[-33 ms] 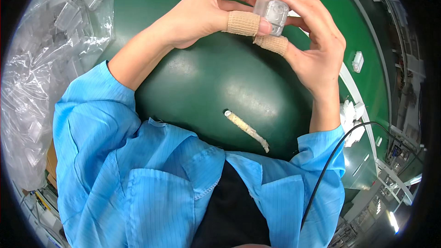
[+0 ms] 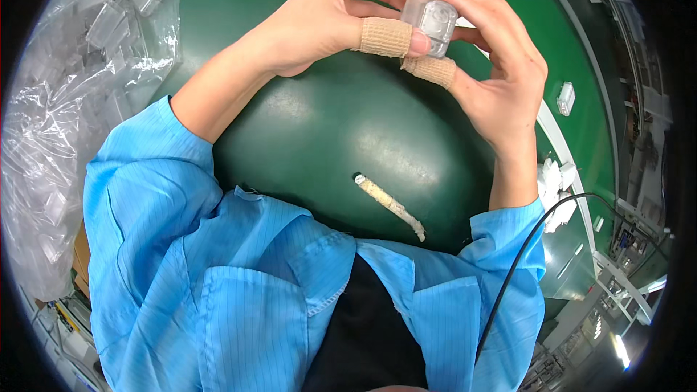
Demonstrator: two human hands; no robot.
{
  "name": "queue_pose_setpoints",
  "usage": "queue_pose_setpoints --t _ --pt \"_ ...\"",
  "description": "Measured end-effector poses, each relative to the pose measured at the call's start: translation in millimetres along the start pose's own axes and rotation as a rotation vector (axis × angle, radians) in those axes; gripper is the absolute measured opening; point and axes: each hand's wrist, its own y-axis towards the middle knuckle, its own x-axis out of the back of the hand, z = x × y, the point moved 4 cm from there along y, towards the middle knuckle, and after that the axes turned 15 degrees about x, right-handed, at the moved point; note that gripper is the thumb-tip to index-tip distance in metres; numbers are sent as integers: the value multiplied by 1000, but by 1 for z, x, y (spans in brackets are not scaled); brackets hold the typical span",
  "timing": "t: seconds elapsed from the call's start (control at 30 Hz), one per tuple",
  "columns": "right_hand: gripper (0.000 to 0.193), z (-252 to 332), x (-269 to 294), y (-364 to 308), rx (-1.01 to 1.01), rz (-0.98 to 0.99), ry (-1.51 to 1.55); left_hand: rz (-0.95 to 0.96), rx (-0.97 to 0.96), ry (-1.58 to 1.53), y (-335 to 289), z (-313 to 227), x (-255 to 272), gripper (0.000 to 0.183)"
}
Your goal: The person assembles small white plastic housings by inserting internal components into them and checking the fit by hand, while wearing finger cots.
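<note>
Both hands hold a small clear plastic case (image 2: pixel 438 22) with rounded corners above the far part of the green table. My left hand (image 2: pixel 330 18) has its taped thumb pressed on the near side, its fingers reaching along the far side. From the right, my right hand (image 2: pixel 508 65) pinches the same case, index finger at its top edge and thumb below. Tan wrap covers both thumbs, and the right thumb tip is hidden behind the left. Nearer to me, a thin whitish-yellow roll (image 2: pixel 390 205) with a frayed end lies on the table.
A large clear plastic bag (image 2: pixel 87 109) with several similar clear cases fills the left side. On a green strip beyond a white curved edge lies another clear case (image 2: pixel 565 98). Crumpled white material (image 2: pixel 555 185) sits at the right; a black cable (image 2: pixel 519 254) crosses my right sleeve.
</note>
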Motion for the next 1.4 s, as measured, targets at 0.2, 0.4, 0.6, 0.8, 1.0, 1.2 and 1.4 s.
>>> queue_pose_setpoints --t 0.2,0.4,0.6,0.8,1.0,1.2,1.4 --pt "54 -2 -2 -1 19 12 -17 37 -64 44 2 -2 1 55" --pt "54 0 0 0 53 30 -51 237 -280 118 9 -5 3 64" --pt "54 3 3 4 43 -31 -59 344 -621 254 6 -9 4 66" --pt "53 18 0 -33 -545 883 158 229 -602 235 5 -7 15 68" --pt "13 76 -39 -59 -129 923 267 -36 56 -173 -3 -14 9 69" --pt "19 77 -45 -64 -148 852 218 -55 11 -212 -2 -12 9 71" --pt "10 62 -4 -32 -390 453 345 -73 -8 -199 -4 -13 10 72"
